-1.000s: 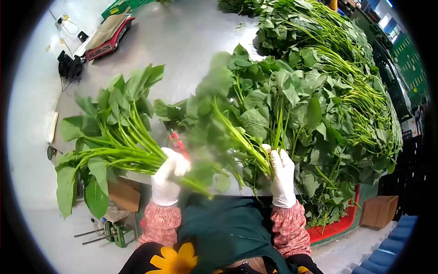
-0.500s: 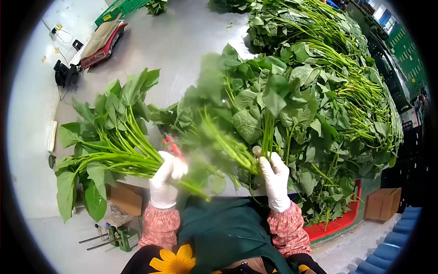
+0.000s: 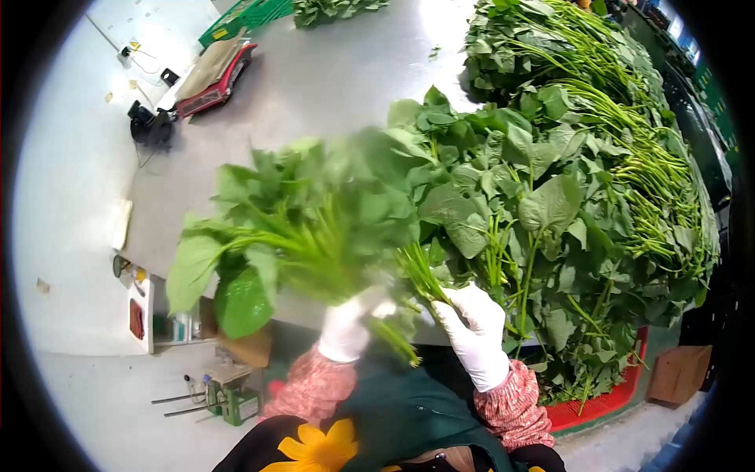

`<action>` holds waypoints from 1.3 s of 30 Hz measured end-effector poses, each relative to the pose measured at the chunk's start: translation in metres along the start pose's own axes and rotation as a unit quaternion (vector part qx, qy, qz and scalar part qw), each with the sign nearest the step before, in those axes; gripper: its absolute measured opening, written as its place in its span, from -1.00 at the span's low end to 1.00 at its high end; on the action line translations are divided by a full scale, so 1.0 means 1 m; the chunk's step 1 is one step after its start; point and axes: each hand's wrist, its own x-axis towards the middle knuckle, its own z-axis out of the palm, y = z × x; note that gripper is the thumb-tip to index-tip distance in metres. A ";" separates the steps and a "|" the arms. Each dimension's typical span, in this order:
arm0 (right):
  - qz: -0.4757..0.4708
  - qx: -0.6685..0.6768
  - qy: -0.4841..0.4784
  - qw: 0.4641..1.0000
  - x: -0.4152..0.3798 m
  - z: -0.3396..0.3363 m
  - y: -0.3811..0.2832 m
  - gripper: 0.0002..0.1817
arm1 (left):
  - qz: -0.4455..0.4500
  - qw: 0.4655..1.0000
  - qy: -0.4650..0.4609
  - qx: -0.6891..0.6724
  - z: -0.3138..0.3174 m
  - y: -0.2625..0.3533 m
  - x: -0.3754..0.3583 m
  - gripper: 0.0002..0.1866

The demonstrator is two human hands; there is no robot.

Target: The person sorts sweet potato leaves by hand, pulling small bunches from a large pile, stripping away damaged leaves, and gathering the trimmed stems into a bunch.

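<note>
My left hand (image 3: 346,329), in a white glove, is closed round a thick bunch of leafy greens (image 3: 303,244). Its leaves fan up and left, the cut ends poke out below my fist, and motion blurs part of it. Just to the right, my gloved right hand (image 3: 478,334) pinches a few green stems (image 3: 421,271) between thumb and fingers. The leaves of these stems overlap the left bunch in this view. Beside and beyond my right hand spreads a large heap of the same greens (image 3: 543,204).
A metal table (image 3: 314,71) carries the heap along its right side. At the back left stand a red scale (image 3: 216,90) and a green crate (image 3: 244,20). Below the table are a red crate (image 3: 598,409), a cardboard box (image 3: 680,374) and a green metal device (image 3: 236,401).
My left hand has swung right with its bunch, close to my right hand. The stems in my right hand tilt left. The whole view has shifted, and the red-handled item behind my left hand is hidden.
</note>
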 end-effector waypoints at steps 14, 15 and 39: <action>0.100 0.165 0.051 0.980 -0.003 -0.013 -0.016 -0.82 | -0.065 0.997 0.002 -0.049 0.026 -0.003 -0.011 -0.83; 0.077 0.259 0.093 0.958 -0.005 -0.015 -0.007 -0.76 | -0.047 0.998 -0.012 -0.029 0.028 0.001 -0.009 -0.86; -0.098 -0.050 -0.054 0.993 -0.004 0.006 -0.009 -0.70 | -0.091 0.988 -0.107 -0.068 0.017 0.000 -0.011 -0.79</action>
